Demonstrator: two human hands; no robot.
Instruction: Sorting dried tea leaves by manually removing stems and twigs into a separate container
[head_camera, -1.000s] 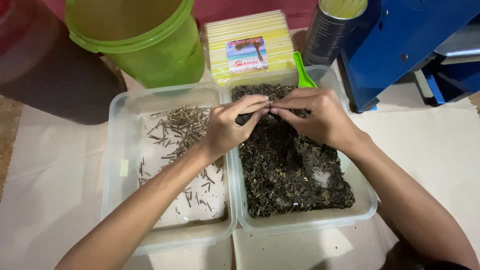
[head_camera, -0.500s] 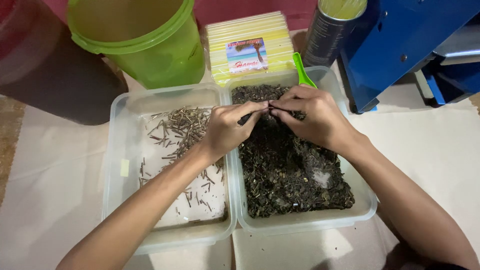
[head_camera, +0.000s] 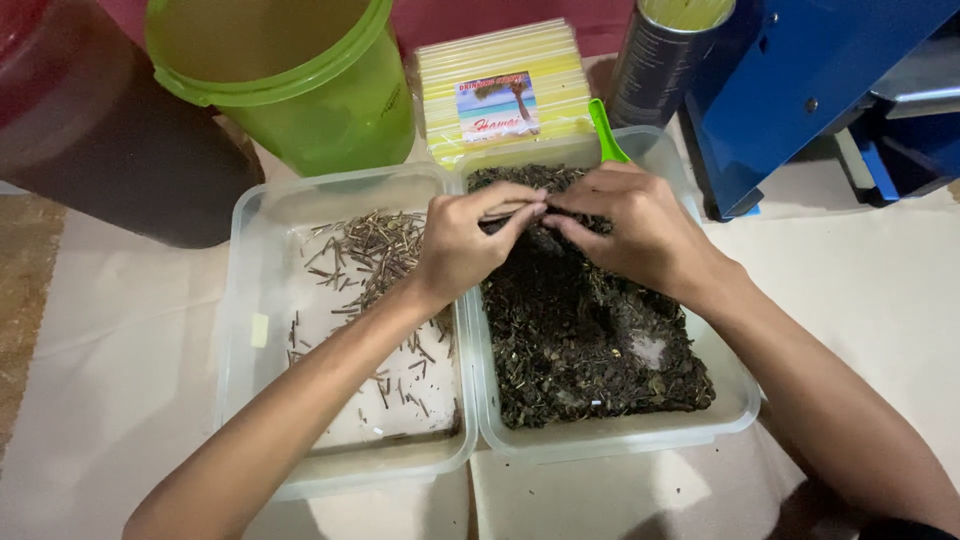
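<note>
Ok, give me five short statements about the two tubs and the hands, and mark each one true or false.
1. Both hands meet over the tub of dark dried leaves. True.
2. The left-hand tub holds pale stems. True.
3. The left hand lies flat on the table. False: it is raised, fingertips pinched beside those of the right hand.
4. The green scoop lies in the stem tub. False: it stands at the far edge of the leaf tub.
5. The green bucket stands behind the tubs. True.
</note>
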